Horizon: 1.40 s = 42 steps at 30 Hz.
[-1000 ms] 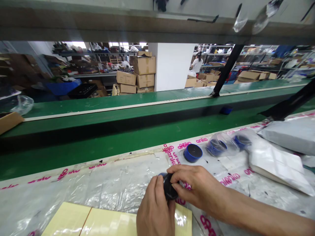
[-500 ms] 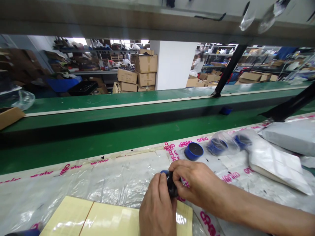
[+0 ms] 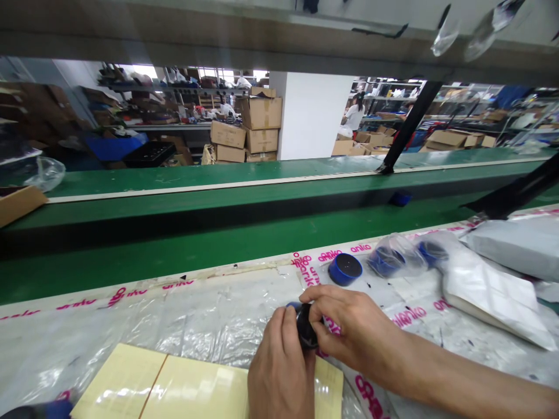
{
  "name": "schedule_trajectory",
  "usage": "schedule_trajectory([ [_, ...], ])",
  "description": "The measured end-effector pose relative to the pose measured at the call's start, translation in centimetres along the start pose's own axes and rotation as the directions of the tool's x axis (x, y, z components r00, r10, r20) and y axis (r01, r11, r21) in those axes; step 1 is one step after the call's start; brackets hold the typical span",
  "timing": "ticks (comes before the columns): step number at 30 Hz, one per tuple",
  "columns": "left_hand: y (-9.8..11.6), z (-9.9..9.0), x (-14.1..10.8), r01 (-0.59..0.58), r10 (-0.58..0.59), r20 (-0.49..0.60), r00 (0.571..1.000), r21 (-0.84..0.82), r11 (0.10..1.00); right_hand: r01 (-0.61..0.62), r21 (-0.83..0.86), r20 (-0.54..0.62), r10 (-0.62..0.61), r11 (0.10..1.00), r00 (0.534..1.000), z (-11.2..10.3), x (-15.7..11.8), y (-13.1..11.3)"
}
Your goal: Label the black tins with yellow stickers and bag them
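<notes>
Right hand (image 3: 356, 331): fingers curled over the top of the dark round piece, pinching it against the left hand; thumb hidden from here

Left hand (image 3: 279, 372): upright and cupped, fingers pressed to the piece's near side

Dark round piece (image 3: 306, 329): black, held on edge between the 2 hands, a sliver of blue (image 3: 293, 304) at its far side; its faces mostly hidden by fingers

Ahead of the hands: a blue-rimmed puck (image 3: 345, 269) lying flat and unbagged, then 2 similar pucks in clear plastic bags (image 3: 395, 256)

Right of the hands: a white poly mailer (image 3: 493, 299)

Nearer than the hands: a pale yellow card (image 3: 196, 387)

Under everything: a clear plastic sheet (image 3: 174, 331) printed in pink

Past it all: a green conveyor (image 3: 262, 256)
</notes>
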<state>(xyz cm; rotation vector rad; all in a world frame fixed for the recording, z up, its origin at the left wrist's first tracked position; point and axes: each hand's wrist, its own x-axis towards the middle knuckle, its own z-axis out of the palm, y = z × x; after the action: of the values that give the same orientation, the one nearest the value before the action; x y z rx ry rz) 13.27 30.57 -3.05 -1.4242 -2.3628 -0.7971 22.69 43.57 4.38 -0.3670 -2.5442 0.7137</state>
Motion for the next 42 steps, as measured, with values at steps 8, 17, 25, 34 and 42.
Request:
schedule_trajectory([
  [8,0.0,-0.2,0.1,0.024,-0.025,0.041,0.999,0.008,1.0,-0.058,0.054,0.036,0.056,0.997,0.998,-0.1,-0.2,-0.1],
  [17,0.3,-0.4,0.2,0.092,-0.088,0.087,0.992,-0.042,0.995,-0.068,0.045,0.033,0.066,0.997,0.997,-0.5,-0.5,-0.6],
  [25,0.3,-0.7,0.5,0.096,-0.08,0.104,0.991,-0.154,0.983,-0.088,0.102,0.055,0.083,0.991,0.995,-1.0,0.4,-1.0],
  [34,0.6,-0.9,0.7,0.238,-0.192,0.178,0.965,-0.289,0.927,-0.113,0.106,0.066,0.106,0.988,0.992,-1.1,0.1,-0.9],
  [42,0.0,-0.4,0.3,0.193,-0.139,0.17,0.976,-0.361,0.912,-0.124,0.15,0.067,0.115,0.981,0.991,-1.5,0.4,-1.0],
])
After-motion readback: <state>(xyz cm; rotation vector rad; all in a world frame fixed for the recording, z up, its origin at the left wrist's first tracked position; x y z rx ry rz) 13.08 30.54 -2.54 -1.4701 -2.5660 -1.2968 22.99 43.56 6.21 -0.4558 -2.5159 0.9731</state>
